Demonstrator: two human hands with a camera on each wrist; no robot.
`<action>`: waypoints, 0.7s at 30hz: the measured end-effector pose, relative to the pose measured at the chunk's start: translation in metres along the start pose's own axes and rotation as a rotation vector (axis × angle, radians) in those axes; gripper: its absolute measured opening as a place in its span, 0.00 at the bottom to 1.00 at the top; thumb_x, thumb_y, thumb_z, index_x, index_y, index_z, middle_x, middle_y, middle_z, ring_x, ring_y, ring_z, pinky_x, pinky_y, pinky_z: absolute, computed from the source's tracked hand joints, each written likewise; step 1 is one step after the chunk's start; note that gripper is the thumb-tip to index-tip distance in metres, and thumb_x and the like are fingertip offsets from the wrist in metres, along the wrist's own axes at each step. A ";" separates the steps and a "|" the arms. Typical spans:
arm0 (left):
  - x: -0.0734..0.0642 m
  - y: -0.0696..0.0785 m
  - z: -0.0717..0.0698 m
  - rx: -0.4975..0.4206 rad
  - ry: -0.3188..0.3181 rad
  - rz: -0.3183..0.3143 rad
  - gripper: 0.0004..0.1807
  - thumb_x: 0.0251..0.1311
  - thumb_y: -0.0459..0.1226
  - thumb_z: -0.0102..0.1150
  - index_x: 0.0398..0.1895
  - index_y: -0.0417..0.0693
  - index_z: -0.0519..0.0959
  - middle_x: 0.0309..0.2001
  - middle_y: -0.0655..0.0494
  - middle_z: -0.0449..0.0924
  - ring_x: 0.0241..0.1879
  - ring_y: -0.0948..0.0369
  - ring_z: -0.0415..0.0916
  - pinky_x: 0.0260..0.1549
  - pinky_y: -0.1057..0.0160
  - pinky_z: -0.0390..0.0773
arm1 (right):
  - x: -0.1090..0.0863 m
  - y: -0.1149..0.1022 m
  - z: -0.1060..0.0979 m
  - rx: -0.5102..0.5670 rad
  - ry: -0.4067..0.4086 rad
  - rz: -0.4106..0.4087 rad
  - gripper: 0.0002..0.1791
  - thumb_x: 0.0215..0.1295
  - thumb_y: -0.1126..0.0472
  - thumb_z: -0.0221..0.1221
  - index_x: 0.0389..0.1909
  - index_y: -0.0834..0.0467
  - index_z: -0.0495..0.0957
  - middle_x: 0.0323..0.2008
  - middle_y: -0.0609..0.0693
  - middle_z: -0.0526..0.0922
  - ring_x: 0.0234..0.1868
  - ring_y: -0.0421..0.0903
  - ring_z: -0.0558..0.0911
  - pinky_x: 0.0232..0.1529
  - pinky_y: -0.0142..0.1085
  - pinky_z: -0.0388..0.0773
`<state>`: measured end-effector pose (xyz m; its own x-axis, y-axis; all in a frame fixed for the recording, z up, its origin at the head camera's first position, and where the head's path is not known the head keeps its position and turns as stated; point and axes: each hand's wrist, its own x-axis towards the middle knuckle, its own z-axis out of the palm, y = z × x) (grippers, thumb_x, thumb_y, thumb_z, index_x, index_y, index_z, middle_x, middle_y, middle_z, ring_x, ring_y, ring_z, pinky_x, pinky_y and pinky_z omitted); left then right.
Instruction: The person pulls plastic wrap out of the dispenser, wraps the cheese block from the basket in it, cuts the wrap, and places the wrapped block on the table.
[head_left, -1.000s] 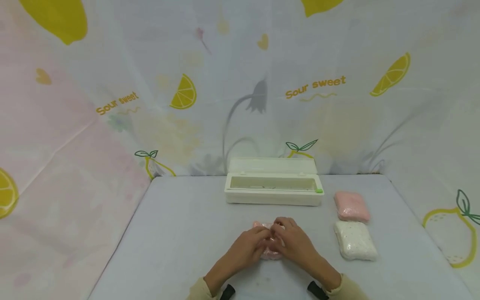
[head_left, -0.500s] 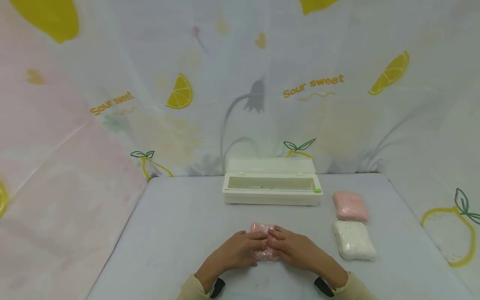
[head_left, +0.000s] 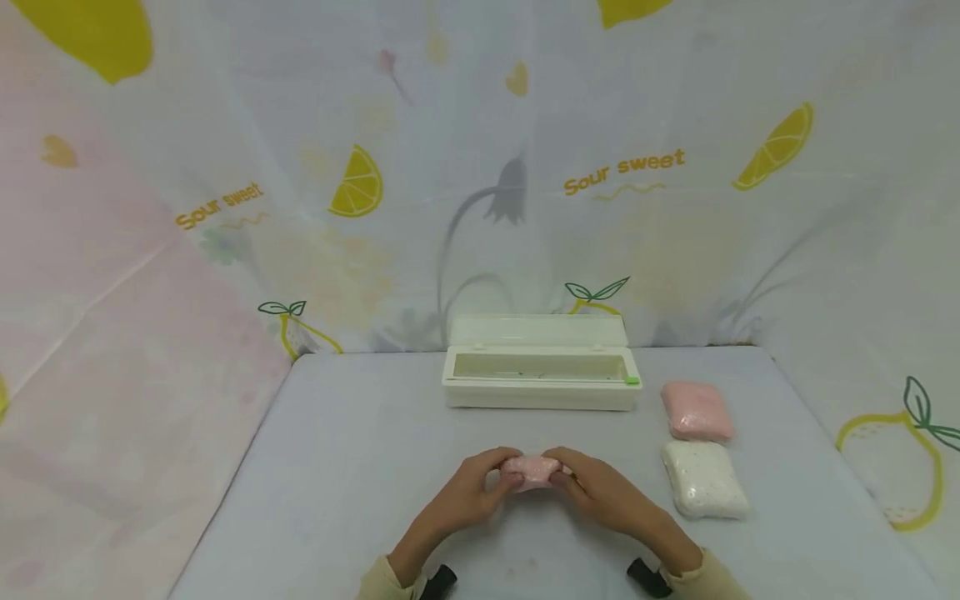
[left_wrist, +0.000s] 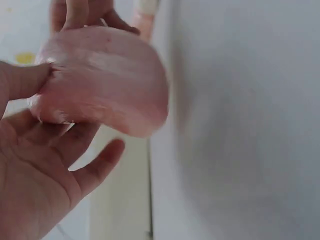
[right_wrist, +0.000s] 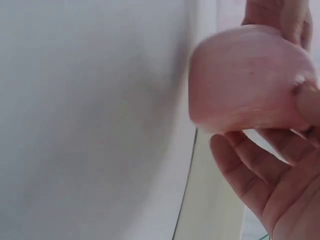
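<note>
Between both hands, above the white tabletop, is a pink, squarish soft packet (head_left: 534,472) in shiny clear wrap. My left hand (head_left: 474,492) pinches its left end, thumb on the near face and fingers behind. At the other end my right hand (head_left: 594,492) grips it the same way. In the left wrist view the packet (left_wrist: 107,80) looks rounded and slightly bent, with the thumb pressing one face. The right wrist view shows the packet (right_wrist: 247,77) with fingers (right_wrist: 255,165) spread beneath it. What the wrap contains cannot be made out beyond its pink colour.
A long white box (head_left: 542,393) with its lid raised stands at the back of the table (head_left: 352,467); a green tab sits at its right corner. On the right lie a second pink packet (head_left: 697,410) and a white packet (head_left: 705,480). A lemon-printed cloth (head_left: 480,167) hangs behind.
The pink packet lay on the table with both hands over it; now it is lifted and tilted, held by its two ends. The head view has shifted slightly.
</note>
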<state>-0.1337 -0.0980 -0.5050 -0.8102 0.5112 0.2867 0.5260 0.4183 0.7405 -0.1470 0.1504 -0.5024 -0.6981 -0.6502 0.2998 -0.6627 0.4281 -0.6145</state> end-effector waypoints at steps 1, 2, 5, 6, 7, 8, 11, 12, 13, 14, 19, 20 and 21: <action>0.002 0.005 -0.002 -0.068 0.023 -0.027 0.17 0.72 0.41 0.54 0.58 0.42 0.75 0.50 0.53 0.80 0.47 0.62 0.80 0.46 0.59 0.79 | 0.001 -0.002 -0.001 0.059 0.007 0.065 0.13 0.78 0.55 0.48 0.56 0.53 0.73 0.50 0.47 0.81 0.49 0.42 0.81 0.46 0.41 0.79; 0.004 0.009 -0.003 -0.117 0.042 -0.063 0.18 0.73 0.43 0.53 0.58 0.42 0.74 0.50 0.52 0.80 0.42 0.63 0.81 0.41 0.61 0.80 | 0.002 -0.005 -0.002 0.119 0.017 0.123 0.13 0.78 0.53 0.46 0.55 0.54 0.72 0.48 0.47 0.81 0.43 0.41 0.81 0.41 0.39 0.80; 0.010 0.019 -0.004 -0.198 0.088 -0.195 0.22 0.74 0.47 0.50 0.60 0.41 0.72 0.50 0.47 0.78 0.30 0.65 0.80 0.27 0.65 0.80 | 0.005 -0.010 -0.003 0.294 0.037 0.272 0.16 0.79 0.50 0.44 0.52 0.57 0.71 0.45 0.52 0.81 0.31 0.43 0.80 0.26 0.36 0.78; 0.012 0.020 -0.003 -0.200 0.098 -0.241 0.23 0.74 0.48 0.49 0.60 0.40 0.71 0.51 0.45 0.77 0.27 0.65 0.80 0.24 0.65 0.79 | 0.006 -0.011 -0.002 0.321 0.040 0.309 0.17 0.79 0.49 0.44 0.51 0.58 0.71 0.44 0.53 0.81 0.28 0.44 0.80 0.22 0.36 0.77; 0.013 0.020 -0.001 -0.192 0.100 -0.289 0.23 0.74 0.48 0.49 0.60 0.40 0.71 0.51 0.45 0.77 0.25 0.65 0.79 0.22 0.65 0.79 | 0.007 -0.011 0.000 0.336 0.042 0.347 0.18 0.79 0.49 0.44 0.51 0.60 0.71 0.43 0.54 0.81 0.24 0.44 0.78 0.18 0.35 0.75; 0.015 0.019 0.001 -0.168 0.101 -0.331 0.23 0.73 0.47 0.50 0.60 0.39 0.71 0.51 0.44 0.77 0.24 0.65 0.78 0.21 0.65 0.79 | 0.007 -0.011 0.001 0.345 0.038 0.384 0.19 0.79 0.49 0.45 0.50 0.61 0.71 0.40 0.54 0.81 0.22 0.45 0.77 0.15 0.35 0.73; 0.017 0.013 0.010 0.002 0.094 -0.377 0.21 0.72 0.44 0.54 0.59 0.39 0.72 0.50 0.46 0.77 0.28 0.64 0.77 0.25 0.64 0.79 | 0.007 -0.008 0.007 0.269 0.013 0.460 0.18 0.78 0.51 0.47 0.49 0.63 0.71 0.31 0.50 0.79 0.20 0.43 0.75 0.14 0.34 0.71; 0.017 0.011 0.013 0.092 0.090 -0.358 0.21 0.70 0.43 0.56 0.58 0.39 0.74 0.50 0.47 0.77 0.31 0.63 0.78 0.28 0.63 0.79 | 0.006 -0.007 0.008 0.208 0.010 0.465 0.16 0.77 0.52 0.49 0.49 0.63 0.71 0.29 0.48 0.78 0.20 0.42 0.74 0.15 0.34 0.71; 0.017 0.009 0.015 0.185 0.087 -0.321 0.20 0.69 0.42 0.58 0.57 0.40 0.75 0.50 0.48 0.77 0.35 0.62 0.78 0.31 0.62 0.79 | 0.005 -0.007 0.009 0.142 0.012 0.462 0.15 0.76 0.54 0.51 0.48 0.62 0.72 0.28 0.47 0.77 0.21 0.40 0.74 0.17 0.34 0.71; 0.016 0.008 0.016 0.279 0.088 -0.266 0.19 0.67 0.42 0.61 0.56 0.42 0.77 0.50 0.49 0.77 0.38 0.60 0.78 0.34 0.62 0.79 | 0.004 -0.006 0.010 0.078 0.016 0.445 0.13 0.74 0.55 0.53 0.48 0.61 0.73 0.29 0.46 0.77 0.23 0.40 0.74 0.19 0.34 0.72; 0.007 0.007 0.013 0.510 0.035 0.041 0.14 0.56 0.44 0.70 0.43 0.51 0.83 0.48 0.56 0.79 0.47 0.59 0.77 0.42 0.62 0.79 | -0.003 -0.005 -0.001 -0.054 0.034 0.195 0.15 0.64 0.56 0.65 0.50 0.54 0.79 0.50 0.54 0.80 0.47 0.50 0.81 0.40 0.43 0.80; 0.005 0.008 0.011 0.504 0.008 0.065 0.14 0.54 0.45 0.72 0.41 0.52 0.83 0.47 0.57 0.79 0.46 0.60 0.77 0.42 0.63 0.78 | -0.005 -0.004 -0.004 -0.040 0.000 0.148 0.17 0.62 0.54 0.67 0.51 0.53 0.80 0.55 0.55 0.79 0.52 0.52 0.80 0.44 0.46 0.80; 0.004 0.009 0.010 0.490 -0.016 0.072 0.14 0.53 0.45 0.72 0.40 0.52 0.83 0.46 0.58 0.79 0.46 0.61 0.77 0.43 0.64 0.78 | -0.007 -0.003 -0.006 -0.028 -0.038 0.103 0.20 0.61 0.52 0.68 0.53 0.52 0.81 0.58 0.56 0.77 0.56 0.55 0.78 0.48 0.48 0.79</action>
<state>-0.1295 -0.0847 -0.5030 -0.7652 0.5616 0.3148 0.6434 0.6835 0.3448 -0.1422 0.1574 -0.4977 -0.7523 -0.6249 0.2085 -0.5960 0.5108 -0.6195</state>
